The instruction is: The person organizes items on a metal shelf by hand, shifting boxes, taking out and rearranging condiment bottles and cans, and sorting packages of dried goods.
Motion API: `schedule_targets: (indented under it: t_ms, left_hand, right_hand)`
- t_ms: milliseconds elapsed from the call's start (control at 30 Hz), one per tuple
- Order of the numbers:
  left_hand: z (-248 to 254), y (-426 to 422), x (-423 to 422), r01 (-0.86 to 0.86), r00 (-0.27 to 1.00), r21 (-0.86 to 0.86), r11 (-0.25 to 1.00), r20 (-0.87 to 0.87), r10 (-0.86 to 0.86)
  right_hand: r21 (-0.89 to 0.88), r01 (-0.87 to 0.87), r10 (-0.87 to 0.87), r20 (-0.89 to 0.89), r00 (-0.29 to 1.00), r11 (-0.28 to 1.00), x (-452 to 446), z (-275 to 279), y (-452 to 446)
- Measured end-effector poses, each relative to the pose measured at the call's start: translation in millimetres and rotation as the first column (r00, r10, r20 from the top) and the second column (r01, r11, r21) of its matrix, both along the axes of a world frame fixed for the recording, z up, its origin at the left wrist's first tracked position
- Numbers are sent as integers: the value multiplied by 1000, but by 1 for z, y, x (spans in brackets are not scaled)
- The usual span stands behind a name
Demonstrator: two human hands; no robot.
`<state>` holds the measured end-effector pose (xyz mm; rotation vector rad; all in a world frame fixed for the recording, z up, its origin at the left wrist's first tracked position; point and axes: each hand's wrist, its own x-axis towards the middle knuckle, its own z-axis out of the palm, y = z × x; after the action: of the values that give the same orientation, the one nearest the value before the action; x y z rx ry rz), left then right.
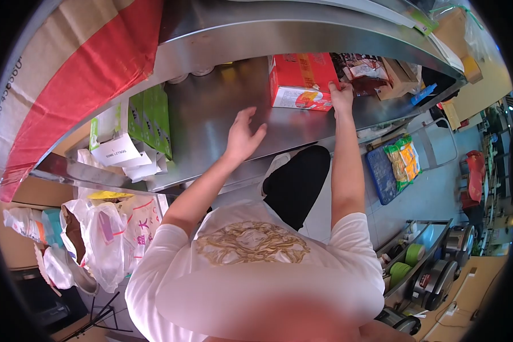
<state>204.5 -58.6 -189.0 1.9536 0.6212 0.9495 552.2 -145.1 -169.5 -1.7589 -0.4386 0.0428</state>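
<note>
A red cardboard box [304,71] with a strip of tape and a white printed side stands on the steel shelf [211,108]. My right hand [342,98] is at its right front edge, thumb against the face and the other fingers wrapped round the side, partly hidden. To the left of the box, my left hand [246,135] hovers over the shelf's front part, fingers apart and holding nothing. Green cartons [149,122] with a torn white flap stand farther left on the same shelf.
Dark plastic packets [362,68] and an open brown carton [398,78] sit right of the red box. A large red-and-white sack [91,74] hangs over the upper left. Plastic bags [105,239] are at lower left. A blue trolley [382,171] carries yellow-green packs.
</note>
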Motion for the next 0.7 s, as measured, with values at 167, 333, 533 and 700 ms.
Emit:
schedule_targets:
  t_ms: [167,333,533,700]
  left_hand:
    - [-12,33,67,59,994,1,998,-94,-58]
    - [4,39,79,97,992,-189,977,-57,-109]
    - [-2,32,61,61,996,-194,979,-49,-72]
    - [-7,16,25,38,999,-187,982,-16,-42]
  right_hand:
    - [68,-128,136,-114,984,989,-18,-7,-9]
    - [101,-106,119,-133,984,989,-48,-6,-16]
    - [108,-132,151,-197,969,985,-74,3,-24]
    - [29,-157,160,-157,975,987,-106,2,-39]
